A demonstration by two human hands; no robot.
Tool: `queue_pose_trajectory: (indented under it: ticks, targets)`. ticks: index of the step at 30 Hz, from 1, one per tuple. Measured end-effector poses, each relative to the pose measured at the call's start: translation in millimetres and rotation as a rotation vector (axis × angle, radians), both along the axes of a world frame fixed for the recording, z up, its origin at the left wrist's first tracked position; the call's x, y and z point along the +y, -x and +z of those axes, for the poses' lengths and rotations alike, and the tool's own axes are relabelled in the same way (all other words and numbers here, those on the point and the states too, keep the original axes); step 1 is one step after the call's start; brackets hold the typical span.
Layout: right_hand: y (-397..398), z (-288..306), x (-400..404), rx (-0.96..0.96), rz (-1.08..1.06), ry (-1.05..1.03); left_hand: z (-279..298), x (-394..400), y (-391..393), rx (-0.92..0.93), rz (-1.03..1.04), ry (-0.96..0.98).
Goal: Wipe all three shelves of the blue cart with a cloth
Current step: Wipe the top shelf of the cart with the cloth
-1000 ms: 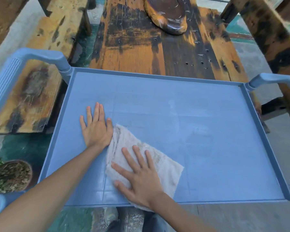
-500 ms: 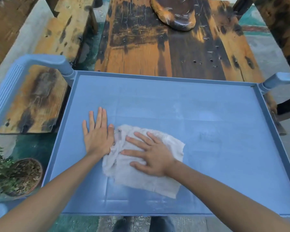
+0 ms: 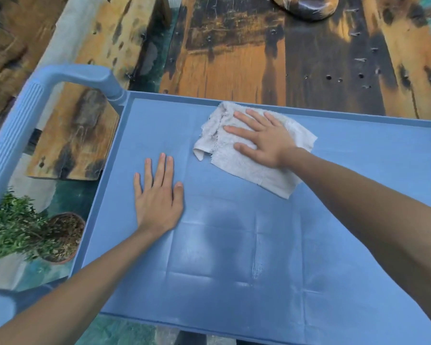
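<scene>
- R hand [image 3: 264,138] is lying flat on the cloth [image 3: 246,150], fingers spread, palm pressing down – grip released, no pinch on the fabric.
- Cloth is now sitting up by the far rim of the cart's top shelf [image 3: 346,245]; half a sec ago it was lying mid-shelf, right beside the L hand, so it has been pushed away from the person.
- L hand [image 3: 157,195] is resting palm-down on the bare shelf, open, holding nothing; it's staying in roughly the same spot, now well apart from the cloth.
- Pale streaks are showing on the shelf nearer the person.
- Cart handle [image 3: 23,115] is at the left; potted plant [image 3: 35,235] is standing below it.
</scene>
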State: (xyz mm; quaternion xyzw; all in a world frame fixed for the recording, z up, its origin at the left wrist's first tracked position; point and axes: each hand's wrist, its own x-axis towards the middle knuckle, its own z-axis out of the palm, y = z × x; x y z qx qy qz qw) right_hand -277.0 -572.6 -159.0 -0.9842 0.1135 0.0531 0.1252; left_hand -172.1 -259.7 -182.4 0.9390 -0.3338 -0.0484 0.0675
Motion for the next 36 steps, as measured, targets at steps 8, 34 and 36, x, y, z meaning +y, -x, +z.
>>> queue_pose_trajectory:
  ticks: [8, 34, 36]
  targets:
    - [14, -8, 20, 0.003, -0.056, 0.037, 3, -4, 0, 0.002, 0.02, -0.02]
    - [286, -5, 184, -0.071, 0.214, 0.008, 42, -53, 41, 0.11, -0.063, -0.043]
    - [287, -5, 181, -0.085, 0.211, -0.002, 47, -86, 69, 0.149, -0.262, 0.038]
